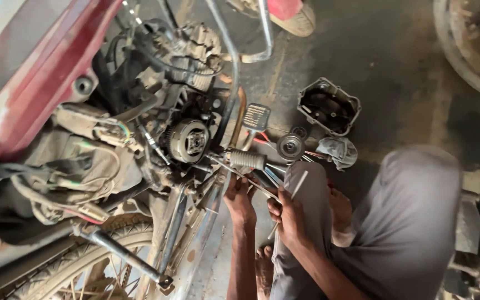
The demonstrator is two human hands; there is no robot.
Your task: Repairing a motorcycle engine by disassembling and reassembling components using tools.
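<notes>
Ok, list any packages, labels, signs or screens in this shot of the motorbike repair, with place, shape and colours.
None show: no package, label, sign or screen.
Nearest to one: a pale crumpled rag or bag on the floor, right of a round metal part and below the removed dark engine cover.

One head-worn camera looks steeply down from above onto a motorcycle engine [187, 139] at left and the floor [395, 72] at right. It sits fairly near (the person's own knees fill the lower right), tilted slightly, with no second view sharing the scene.
</notes>
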